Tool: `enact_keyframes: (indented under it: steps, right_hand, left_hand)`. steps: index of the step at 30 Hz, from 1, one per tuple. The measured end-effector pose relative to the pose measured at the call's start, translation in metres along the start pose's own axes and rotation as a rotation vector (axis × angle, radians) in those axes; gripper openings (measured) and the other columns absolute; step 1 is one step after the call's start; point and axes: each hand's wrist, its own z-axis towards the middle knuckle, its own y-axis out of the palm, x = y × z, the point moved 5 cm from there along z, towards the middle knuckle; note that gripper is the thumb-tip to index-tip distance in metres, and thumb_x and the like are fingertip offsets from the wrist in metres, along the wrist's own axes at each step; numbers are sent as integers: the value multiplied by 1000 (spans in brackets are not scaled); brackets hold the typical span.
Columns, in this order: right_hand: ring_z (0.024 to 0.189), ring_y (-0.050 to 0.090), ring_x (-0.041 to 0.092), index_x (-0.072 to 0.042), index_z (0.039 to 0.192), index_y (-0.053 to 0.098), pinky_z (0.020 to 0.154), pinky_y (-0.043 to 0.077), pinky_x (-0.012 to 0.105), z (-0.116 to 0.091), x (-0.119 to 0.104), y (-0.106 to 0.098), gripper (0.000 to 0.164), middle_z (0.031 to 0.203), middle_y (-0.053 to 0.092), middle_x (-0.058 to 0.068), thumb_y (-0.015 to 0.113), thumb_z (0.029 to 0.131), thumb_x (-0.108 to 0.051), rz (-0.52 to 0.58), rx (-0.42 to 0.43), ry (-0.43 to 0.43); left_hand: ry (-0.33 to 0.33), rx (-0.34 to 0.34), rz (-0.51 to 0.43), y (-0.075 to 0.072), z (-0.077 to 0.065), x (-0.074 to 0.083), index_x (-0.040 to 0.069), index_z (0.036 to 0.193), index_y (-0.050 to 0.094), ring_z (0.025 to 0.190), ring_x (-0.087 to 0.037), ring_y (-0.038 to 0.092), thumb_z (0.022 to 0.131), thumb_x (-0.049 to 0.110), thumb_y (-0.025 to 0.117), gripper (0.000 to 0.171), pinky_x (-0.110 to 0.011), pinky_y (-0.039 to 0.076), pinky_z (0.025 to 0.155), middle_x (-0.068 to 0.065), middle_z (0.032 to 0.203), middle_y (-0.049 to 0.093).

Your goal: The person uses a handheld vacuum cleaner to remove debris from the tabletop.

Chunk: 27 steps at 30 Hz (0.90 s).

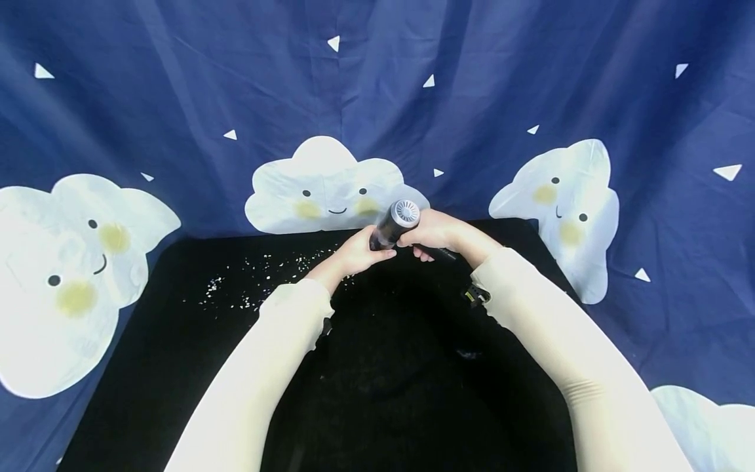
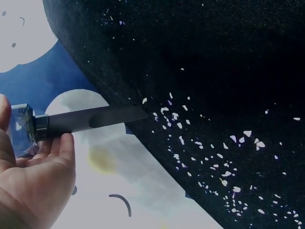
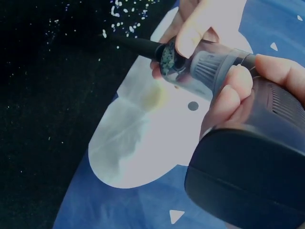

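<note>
Head: handheld vacuum (image 1: 386,229) up near the black table's (image 1: 377,393) far edge, held between both hands. Left hand (image 1: 355,252) grips the front, right hand (image 1: 436,231) the body.

Left wrist: dark nozzle (image 2: 93,121) points toward white scraps (image 2: 178,126); contact unclear. Probably best to keep nozzle and body in line, without jerking.

Right wrist: left thumb on clear cup (image 3: 190,81); right fingers curl round the body. Firm right grip likely steadies things. Count: one vacuum, one nozzle, one cup, two hands; scraps too many.
</note>
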Motion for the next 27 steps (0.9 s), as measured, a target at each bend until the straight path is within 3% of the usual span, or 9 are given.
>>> enact_keyframes:
  steps: [6,17,23,27]
  right_hand:
    - [52,61,21,0,84,62,54,56,35,2,0,2,22,61,61,9,70,86,-20,2,-3,10]
    - [53,61,22,3,100,62,56,56,38,-8,1,-4,26,64,61,10,69,88,-19,32,-36,25]
    - [51,59,19,3,99,61,52,54,34,-13,-2,-5,27,64,60,10,70,87,-19,43,-41,33]
    - [50,58,18,1,95,60,52,54,33,-13,-4,-3,23,63,59,9,70,86,-18,55,-48,40]
  left_hand:
    - [-11,-4,-21,1,1,-4,6,132,54,116,-26,56,90,31,76,53,-42,41,105,-10,126,62]
    - [12,-28,-42,8,6,-4,11,126,57,111,-22,56,89,36,76,49,-40,42,103,-5,121,62]
    - [24,-26,-30,10,5,-4,11,128,56,112,-23,56,90,37,75,50,-40,42,103,-6,120,62]
    - [-8,-28,10,10,2,-6,14,132,52,118,-24,55,91,43,72,54,-41,41,105,-7,126,60]
